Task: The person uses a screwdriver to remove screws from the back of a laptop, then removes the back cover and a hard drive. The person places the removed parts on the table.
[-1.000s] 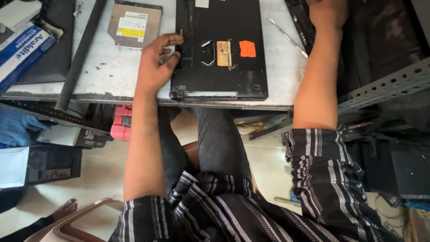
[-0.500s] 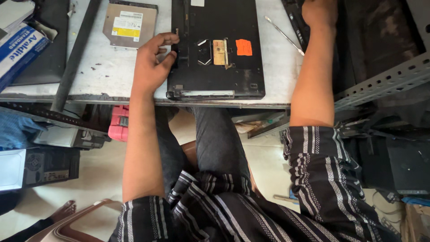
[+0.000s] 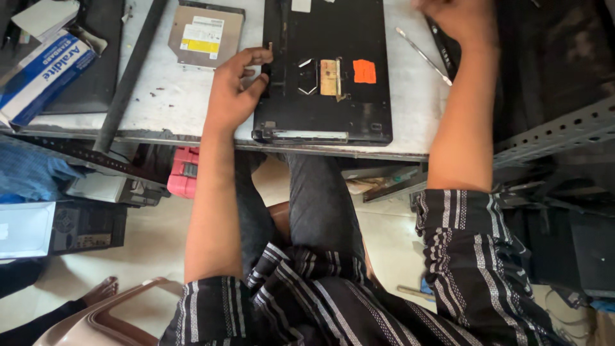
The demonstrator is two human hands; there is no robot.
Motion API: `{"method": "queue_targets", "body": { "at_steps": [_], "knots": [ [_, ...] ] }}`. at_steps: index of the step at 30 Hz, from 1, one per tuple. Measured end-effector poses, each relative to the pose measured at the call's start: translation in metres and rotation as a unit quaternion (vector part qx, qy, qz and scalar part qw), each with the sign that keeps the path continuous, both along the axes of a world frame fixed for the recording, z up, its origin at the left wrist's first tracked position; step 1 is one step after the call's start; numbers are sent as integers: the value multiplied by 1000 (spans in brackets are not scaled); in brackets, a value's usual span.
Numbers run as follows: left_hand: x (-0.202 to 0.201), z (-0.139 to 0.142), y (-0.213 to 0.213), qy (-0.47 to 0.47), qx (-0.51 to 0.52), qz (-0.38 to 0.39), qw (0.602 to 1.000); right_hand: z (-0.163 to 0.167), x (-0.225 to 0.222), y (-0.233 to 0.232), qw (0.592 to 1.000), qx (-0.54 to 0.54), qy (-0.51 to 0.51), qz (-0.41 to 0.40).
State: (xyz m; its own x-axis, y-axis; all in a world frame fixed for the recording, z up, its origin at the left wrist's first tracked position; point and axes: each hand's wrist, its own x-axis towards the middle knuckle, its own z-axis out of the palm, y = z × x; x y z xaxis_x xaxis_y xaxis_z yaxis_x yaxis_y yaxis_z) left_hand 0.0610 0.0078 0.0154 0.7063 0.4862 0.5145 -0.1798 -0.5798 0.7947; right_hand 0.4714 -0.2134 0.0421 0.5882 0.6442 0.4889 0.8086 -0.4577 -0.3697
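So the right hand [image 3: 458,19] was cut off by the top edge of the shot, only the knuckles and wrist showed, curled over something near the far right corner of the table. Couldn't tell what it had hold of, if anything. The far end of the black laptop base [image 3: 327,70] ran out of frame too, so its full length wasn't visible.

The left hand [image 3: 234,90] sat at the left edge of the laptop base, fingers bent, thumb and forefinger pinching at a small part right on that edge. Too small to say what the bit was.

Compared to half a second before, not much moved: the left hand stayed at the same edge, and the right hand had slid a touch further up out of view.

The laptop base lay underside up on the pale worktable [image 3: 160,109], long axis running away from the person, near short end flush with the table's front edge. It had an orange sticker [image 3: 364,70] near the middle. A grey optical drive [image 3: 205,35] lay just left of it, a thin metal tool [image 3: 423,54] just right.
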Motion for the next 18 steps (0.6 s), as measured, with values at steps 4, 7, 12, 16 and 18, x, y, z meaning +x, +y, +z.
{"method": "queue_targets", "body": {
  "at_steps": [4,7,12,16,18],
  "knots": [
    [-1,1,-1,7,-2,-2,1000,11,-32,6,990,-101,85,56],
    [0,1,-1,-1,3,-3,1000,19,-46,8,986,-112,113,52],
    [-1,-1,-1,-4,-1,-4,1000,17,-44,8,978,-152,144,28],
    [0,-2,0,8,-7,-2,1000,9,-33,12,976,-153,144,56],
    [-1,-2,1,3,-6,-7,1000,7,-27,13,970,-160,163,78]
  ]
}}
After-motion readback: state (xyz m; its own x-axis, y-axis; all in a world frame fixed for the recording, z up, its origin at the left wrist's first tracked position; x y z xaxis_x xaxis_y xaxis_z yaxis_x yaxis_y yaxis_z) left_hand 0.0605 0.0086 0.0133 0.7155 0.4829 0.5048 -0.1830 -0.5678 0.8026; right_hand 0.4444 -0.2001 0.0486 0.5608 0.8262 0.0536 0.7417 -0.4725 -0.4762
